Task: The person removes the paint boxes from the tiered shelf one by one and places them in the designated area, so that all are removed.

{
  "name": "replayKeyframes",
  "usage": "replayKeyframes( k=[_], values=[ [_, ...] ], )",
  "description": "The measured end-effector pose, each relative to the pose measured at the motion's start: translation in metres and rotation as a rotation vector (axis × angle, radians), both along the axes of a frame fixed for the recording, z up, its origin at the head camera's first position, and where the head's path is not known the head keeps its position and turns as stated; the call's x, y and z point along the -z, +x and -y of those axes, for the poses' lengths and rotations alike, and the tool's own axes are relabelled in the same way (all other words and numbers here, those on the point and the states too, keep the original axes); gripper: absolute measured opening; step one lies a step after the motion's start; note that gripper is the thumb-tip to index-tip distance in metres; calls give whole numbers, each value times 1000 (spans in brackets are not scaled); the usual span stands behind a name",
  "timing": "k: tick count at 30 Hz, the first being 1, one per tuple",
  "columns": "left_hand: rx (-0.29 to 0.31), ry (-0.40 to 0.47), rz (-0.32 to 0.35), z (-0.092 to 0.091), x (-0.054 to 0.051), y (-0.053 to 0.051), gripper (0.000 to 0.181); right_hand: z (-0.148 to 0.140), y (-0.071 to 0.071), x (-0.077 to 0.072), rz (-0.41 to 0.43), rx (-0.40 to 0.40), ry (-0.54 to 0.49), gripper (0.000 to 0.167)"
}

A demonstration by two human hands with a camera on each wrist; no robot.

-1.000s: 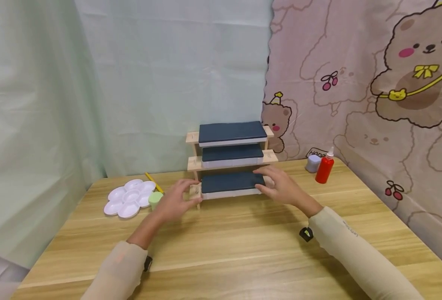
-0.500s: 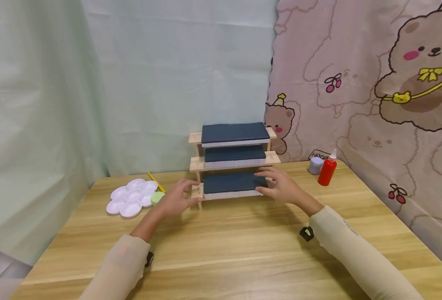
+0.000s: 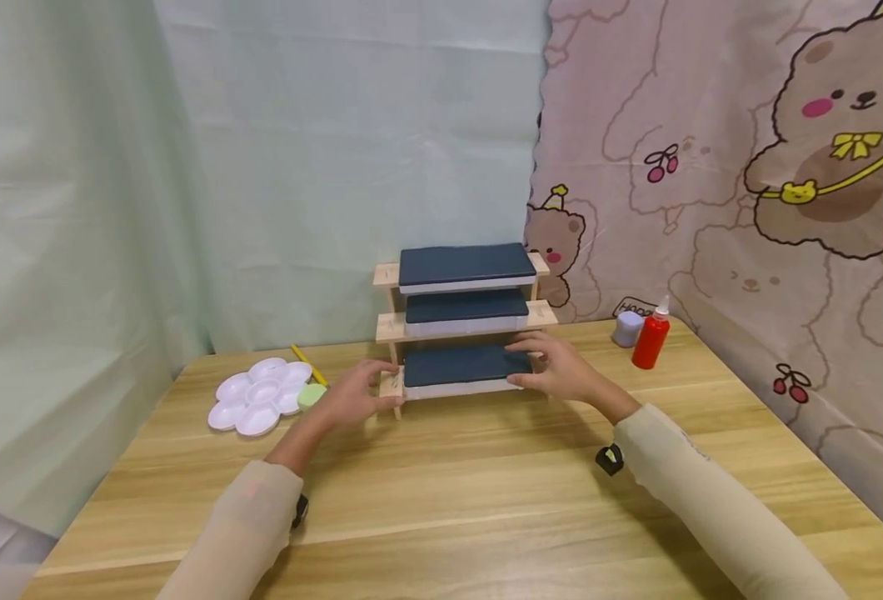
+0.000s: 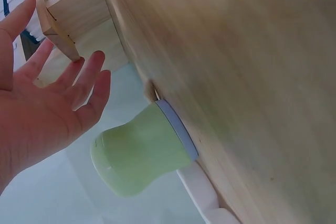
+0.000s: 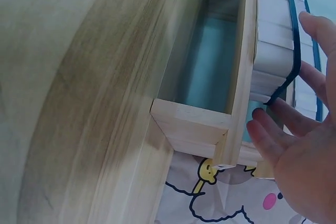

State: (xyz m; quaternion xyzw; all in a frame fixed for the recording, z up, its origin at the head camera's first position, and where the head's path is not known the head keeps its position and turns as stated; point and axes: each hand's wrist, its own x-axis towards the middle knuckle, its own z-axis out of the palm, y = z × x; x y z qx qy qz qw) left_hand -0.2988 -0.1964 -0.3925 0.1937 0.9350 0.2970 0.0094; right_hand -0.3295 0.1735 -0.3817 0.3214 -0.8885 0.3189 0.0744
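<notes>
A three-tier wooden stand (image 3: 390,385) bears a long white box with a dark blue top on each tier: the top box (image 3: 467,267), the middle box (image 3: 467,308) and the bottom box (image 3: 464,367). My left hand (image 3: 355,396) is at the left end of the lowest tier, thumb and fingers spread apart. In the left wrist view its fingertips reach the wooden board's end. At the bottom box's right end is my right hand (image 3: 557,371), fingers loosely bent. The right wrist view has its fingers (image 5: 296,116) by the box's dark edge; firm contact cannot be told.
Left of the stand lie a white flower-shaped palette (image 3: 261,396) and a thin yellow stick (image 3: 309,364). A pale green pot (image 4: 139,153) stands beside my left hand. A red squeeze bottle (image 3: 650,340) and a lavender pot (image 3: 626,329) are at the back right, near the patterned curtain.
The head view shifts slightly. Both hands stay at the two ends of the lowest tier, and the stand and boxes show no clear movement.
</notes>
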Motion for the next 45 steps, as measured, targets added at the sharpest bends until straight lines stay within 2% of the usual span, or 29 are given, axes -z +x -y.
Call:
replayKeyframes(
  k=[13,23,31,37,45],
  values=[
    [23,-41,1,0,-1,-6,60,3,-7,0,71,-30,-50,48],
    [50,-62,18,1,-4,-12,58,4,-10,2,82,-22,-23,50],
    [29,1,83,4,-5,-14,59,5,-12,2,104,-20,-40,50],
    [12,8,90,4,-4,-14,58,5,-11,3,150,-12,-61,52],
    [13,-3,76,7,-1,-16,58,9,-12,7,105,-17,-95,49]
  ],
)
